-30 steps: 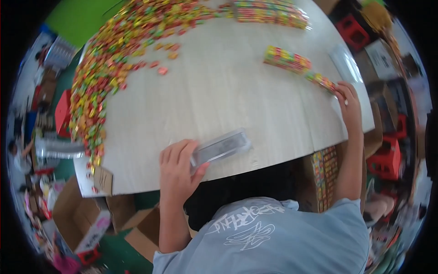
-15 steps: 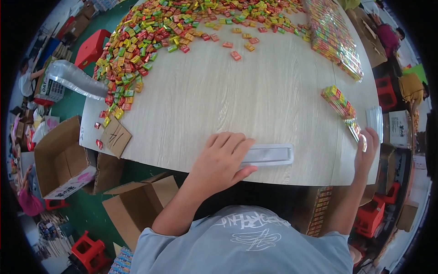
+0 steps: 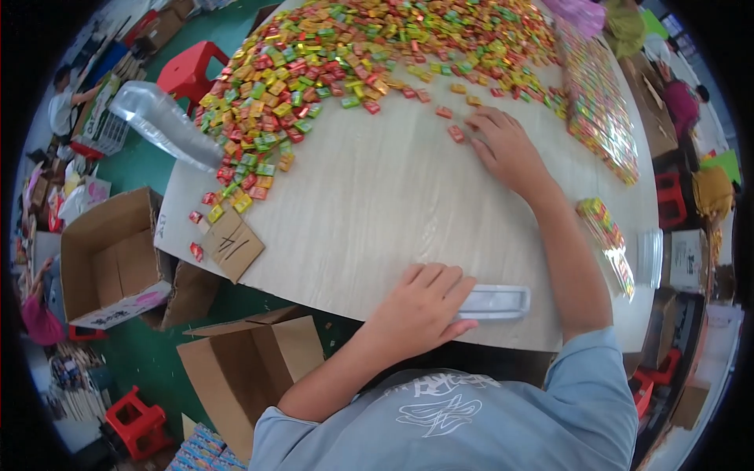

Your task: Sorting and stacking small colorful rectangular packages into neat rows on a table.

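Observation:
My left hand [image 3: 426, 306] lies over the left end of a clear plastic tray [image 3: 503, 301] near the table's front edge, its fingers curled round it and its thumb on the near side. Inside, the visible part of the tray holds nothing. My right hand [image 3: 509, 151] reaches far over the table with its fingers apart, empty. Its fingertips hover close to a few loose wrapped sweets, among them a red one [image 3: 455, 134]. Beyond them spreads a big heap of small red, yellow, green and orange wrapped sweets [image 3: 314, 71].
Filled clear packs [image 3: 601, 118] stand in rows at the far right. One filled pack [image 3: 603, 224] lies nearer, left of stacked clear trays [image 3: 649, 259]. At left are a bundle of clear trays [image 3: 169, 125], a cardboard piece [image 3: 234, 245] and open cartons [image 3: 118, 255].
My right hand has left the filled pack's wrapper end at the right and moved far and left to the loose sweets. My left hand stays on the tray; the whole view has shifted somewhat.

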A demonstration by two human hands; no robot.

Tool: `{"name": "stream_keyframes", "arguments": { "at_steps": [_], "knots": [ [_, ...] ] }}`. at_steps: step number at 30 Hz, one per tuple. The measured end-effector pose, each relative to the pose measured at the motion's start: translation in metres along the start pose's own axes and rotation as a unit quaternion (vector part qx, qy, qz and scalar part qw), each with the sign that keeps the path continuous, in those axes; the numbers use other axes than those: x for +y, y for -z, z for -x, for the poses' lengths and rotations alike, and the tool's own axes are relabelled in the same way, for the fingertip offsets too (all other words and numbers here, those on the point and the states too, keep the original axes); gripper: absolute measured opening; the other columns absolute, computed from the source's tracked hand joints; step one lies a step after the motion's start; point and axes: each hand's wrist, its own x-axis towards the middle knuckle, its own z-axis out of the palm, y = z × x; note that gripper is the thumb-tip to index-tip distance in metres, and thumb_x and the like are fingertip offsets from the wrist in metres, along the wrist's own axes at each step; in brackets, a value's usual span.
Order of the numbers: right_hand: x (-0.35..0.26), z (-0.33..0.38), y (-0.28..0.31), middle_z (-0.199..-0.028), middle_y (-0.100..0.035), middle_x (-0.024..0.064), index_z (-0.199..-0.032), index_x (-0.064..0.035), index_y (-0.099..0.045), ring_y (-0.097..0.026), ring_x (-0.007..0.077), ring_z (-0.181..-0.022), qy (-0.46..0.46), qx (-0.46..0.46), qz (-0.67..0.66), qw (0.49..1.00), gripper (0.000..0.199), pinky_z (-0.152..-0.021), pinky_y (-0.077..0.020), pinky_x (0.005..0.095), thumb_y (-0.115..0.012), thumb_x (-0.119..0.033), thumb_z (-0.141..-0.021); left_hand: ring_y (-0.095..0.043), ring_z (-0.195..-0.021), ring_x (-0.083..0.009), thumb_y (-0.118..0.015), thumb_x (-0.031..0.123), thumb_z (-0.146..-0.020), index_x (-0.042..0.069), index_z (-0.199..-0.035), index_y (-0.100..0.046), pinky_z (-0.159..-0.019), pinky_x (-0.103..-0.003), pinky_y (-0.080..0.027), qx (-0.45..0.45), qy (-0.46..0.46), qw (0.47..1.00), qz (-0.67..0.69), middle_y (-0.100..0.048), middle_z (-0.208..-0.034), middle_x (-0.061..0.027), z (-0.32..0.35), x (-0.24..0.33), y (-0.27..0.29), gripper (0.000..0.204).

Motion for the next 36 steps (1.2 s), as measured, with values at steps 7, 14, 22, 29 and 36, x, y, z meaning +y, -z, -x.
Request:
{"name": "stream_keyframes", "arguments": {
  "at_steps": [7, 14, 22, 29, 36],
  "knots": [
    [-0.028, -0.004, 0.002, -0.131, -0.060, 0.0168, -0.128, -0.0052, -0.064, -0.056, 0.0375, -0.127, -0.009, -0.033, -0.111, 0.993, 0.031, -0.109, -0.0457, 0.0440, -0.063, -0.008, -0.097, -0.058, -0.120, -0.0313, -0.073, 0.037, -0.092, 0.006, -0.131, -0.061, -0.103, -0.046, -0.044, 0.016, 0.012, 0.999, 0.028, -0.061, -0.127, -0.0123, 0.001, -0.006, 0.008, 0.050],
    [-0.020, 0.000, -0.011, -0.128, -0.059, 0.0146, -0.124, -0.0042, -0.068, -0.060, 0.0348, -0.120, 0.020, 0.038, -0.121, 0.992, 0.028, -0.102, -0.0516, 0.0423, -0.064, -0.010, -0.097, -0.058, -0.120, -0.0355, -0.070, 0.030, -0.094, 0.003, -0.130, -0.060, -0.105, -0.048, -0.043, 0.081, 0.093, 0.978, -0.166, -0.062, -0.129, -0.0162, -0.054, -0.065, 0.068, 0.046],
    [-0.016, 0.001, -0.014, -0.124, -0.062, 0.0152, -0.123, -0.0022, -0.065, -0.062, 0.0348, -0.115, 0.049, 0.036, -0.119, 0.991, 0.031, -0.101, -0.0520, 0.0429, -0.068, -0.009, -0.093, -0.052, -0.128, -0.0345, -0.070, 0.034, -0.095, 0.002, -0.138, -0.057, -0.108, -0.049, -0.042, 0.062, 0.057, 0.921, -0.380, -0.058, -0.136, -0.0140, -0.151, -0.143, 0.071, 0.055],
    [-0.010, 0.001, -0.019, -0.121, -0.062, 0.0148, -0.116, -0.0014, -0.066, -0.062, 0.0342, -0.114, 0.070, 0.046, -0.117, 0.990, 0.026, -0.100, -0.0524, 0.0431, -0.069, -0.010, -0.092, -0.048, -0.132, -0.0327, -0.069, 0.038, -0.095, 0.001, -0.141, -0.057, -0.111, -0.049, -0.038, 0.050, 0.033, 0.924, -0.379, -0.058, -0.139, -0.0121, -0.152, -0.143, 0.067, 0.060],
    [-0.012, 0.001, -0.015, -0.122, -0.061, 0.0157, -0.119, -0.0014, -0.066, -0.062, 0.0347, -0.115, 0.071, 0.044, -0.139, 0.987, 0.028, -0.101, -0.0518, 0.0432, -0.069, -0.008, -0.092, -0.051, -0.128, -0.0336, -0.071, 0.031, -0.093, 0.002, -0.137, -0.058, -0.109, -0.047, -0.040, -0.001, 0.026, 0.967, -0.255, -0.061, -0.134, -0.0127, -0.121, -0.102, 0.056, 0.055]
  ]
}}
